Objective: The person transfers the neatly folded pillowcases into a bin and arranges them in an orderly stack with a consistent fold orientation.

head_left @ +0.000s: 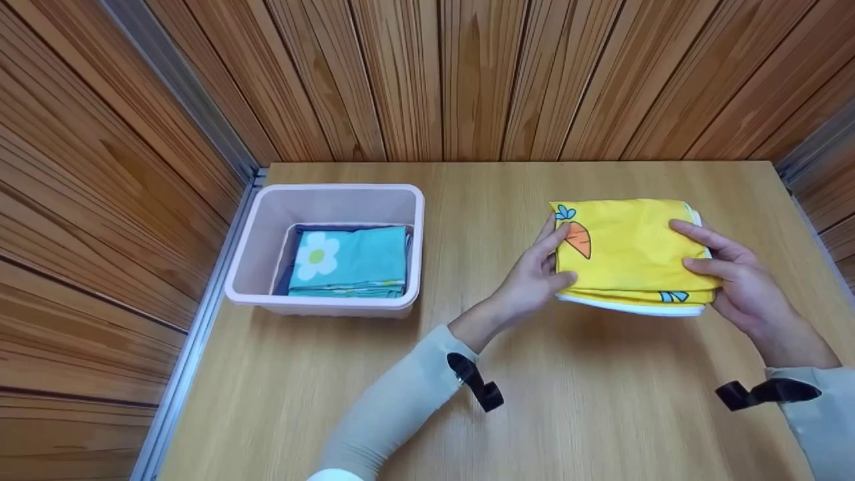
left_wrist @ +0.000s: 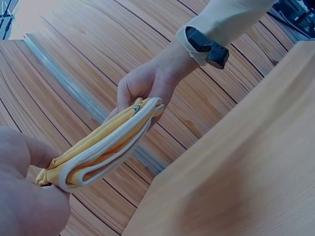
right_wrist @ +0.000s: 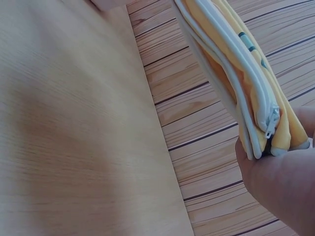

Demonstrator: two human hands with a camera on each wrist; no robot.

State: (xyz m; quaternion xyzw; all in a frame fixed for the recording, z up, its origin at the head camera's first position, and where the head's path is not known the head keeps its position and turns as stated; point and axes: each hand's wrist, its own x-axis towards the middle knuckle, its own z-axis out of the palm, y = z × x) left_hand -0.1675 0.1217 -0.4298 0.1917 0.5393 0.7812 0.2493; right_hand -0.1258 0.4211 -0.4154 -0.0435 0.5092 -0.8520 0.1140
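Observation:
A folded yellow cloth cover [head_left: 628, 244] with carrot prints and white edging is held up above the table. My left hand [head_left: 531, 277] pinches its left edge, thumb at the lower front corner. On the opposite side my right hand [head_left: 751, 287] grips the right edge with its thumb and fingers. The right wrist view shows a zipper pull [right_wrist: 271, 123] on the layered edge, close to the right hand. In the left wrist view the stacked folds [left_wrist: 103, 147] stretch between both hands.
A pale pink plastic bin [head_left: 244, 294] stands on the table's left side. Inside lies a folded turquoise cloth [head_left: 364, 254] with a white flower, over something dark blue. Wood-plank walls [head_left: 467, 80] border the table [head_left: 481, 414] at the back and sides.

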